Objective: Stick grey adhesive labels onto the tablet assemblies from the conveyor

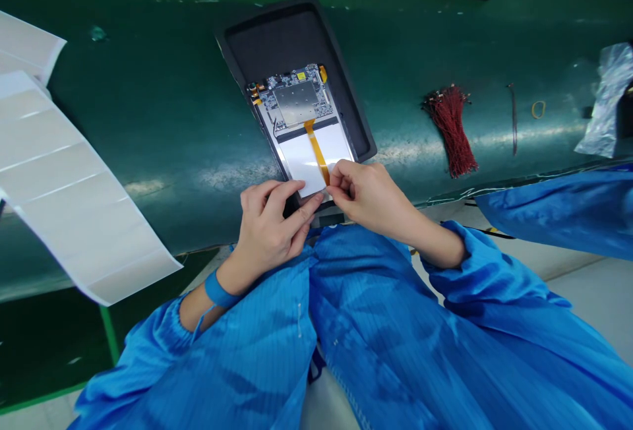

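Observation:
An opened tablet [306,128] lies in a black foam tray [262,41] on the green bench, its circuit board at the far end and a white panel at the near end. An orange flat cable [317,151] runs down the middle of the white panel. My left hand [270,225] rests at the tablet's near left corner, fingers curled with thumb and forefinger on the edge of the white panel. My right hand [368,196] pinches the near end of the orange cable with thumb and fingertips. Both arms wear blue sleeves.
A long strip of white labels [74,199] hangs over the bench at the left. A bundle of red wires [451,130] lies right of the tray, with a thin dark tool [513,120] and a yellow ring [539,109] beyond. Crumpled clear plastic [610,97] sits far right.

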Motion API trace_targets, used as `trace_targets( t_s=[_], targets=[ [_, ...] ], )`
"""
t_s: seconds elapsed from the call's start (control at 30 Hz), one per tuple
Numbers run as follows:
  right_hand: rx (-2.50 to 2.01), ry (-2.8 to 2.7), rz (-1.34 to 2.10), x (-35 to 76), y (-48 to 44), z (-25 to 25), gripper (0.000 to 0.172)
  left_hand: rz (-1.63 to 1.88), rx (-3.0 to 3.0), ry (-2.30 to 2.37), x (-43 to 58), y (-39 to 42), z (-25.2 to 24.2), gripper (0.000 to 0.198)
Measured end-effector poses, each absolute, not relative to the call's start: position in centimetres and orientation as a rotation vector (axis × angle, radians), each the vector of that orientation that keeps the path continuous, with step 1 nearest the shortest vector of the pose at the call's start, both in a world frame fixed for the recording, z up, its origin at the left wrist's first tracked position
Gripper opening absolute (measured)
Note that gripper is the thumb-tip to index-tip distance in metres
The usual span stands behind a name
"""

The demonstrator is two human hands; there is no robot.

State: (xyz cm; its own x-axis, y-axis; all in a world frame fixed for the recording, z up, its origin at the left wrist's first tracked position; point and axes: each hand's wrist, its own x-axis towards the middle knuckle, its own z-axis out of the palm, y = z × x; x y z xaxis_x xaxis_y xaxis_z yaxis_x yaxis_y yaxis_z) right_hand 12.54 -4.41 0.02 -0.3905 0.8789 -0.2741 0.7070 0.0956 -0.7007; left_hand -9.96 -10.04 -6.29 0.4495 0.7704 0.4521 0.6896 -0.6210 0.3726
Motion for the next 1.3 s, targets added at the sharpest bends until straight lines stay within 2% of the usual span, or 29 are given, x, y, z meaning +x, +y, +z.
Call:
trace_targets(
  t_s=[0.33,0.47,0.53,0.67,0.77,0.87,0.97,1.07,1.17,1.3],
  targets=[
    [-1.672,-2.367,0.949,11.9,-4.7,0.1,0.007,0.964,2.548,1.279,-9.6,-10.0,-6.5,0.039],
    [-1.749,-2.441,0.723,13.2,-4.9,0.3,0.005,0.981,2.495,1.321,-9.8,-10.2,-6.2,0.033],
    [-1.629,-2.449,0.525,14.3,-5.2,0.1,0.009,0.975,2.474,1.339,-9.9,-10.4,-6.1,0.033],
    [-0.986,-2.597,0.170,16.4,-5.8,-1.7,0.016,0.944,2.536,1.310,-9.9,-10.3,-6.0,0.038],
    [-0.873,-2.590,0.007,17.6,-6.2,-3.6,0.031,0.919,2.602,1.298,-9.9,-10.1,-5.9,0.042],
    [-0.907,-2.551,-0.012,18.5,-6.3,-4.7,0.040,0.942,2.686,1.245,-10.1,-9.9,-5.9,0.043],
    [-0.852,-2.587,0.126,20.2,-5.5,-5.0,0.035,0.908,2.768,1.111,-10.8,-9.5,-6.3,0.046],
    [-1.150,-2.398,0.188,23.8,-3.0,-4.8,0.024,0.818,2.784,1.143,-11.9,-8.7,-6.7,0.054],
    [-1.586,-2.122,0.066,28.0,0.5,-4.8,0.017,0.836,2.813,1.162,-12.6,-7.8,-6.6,0.059],
    [-1.736,-2.176,-0.053,30.3,4.3,-5.5,0.010,0.982,2.810,1.052,-11.6,-7.4,-5.5,0.062]
  ],
)
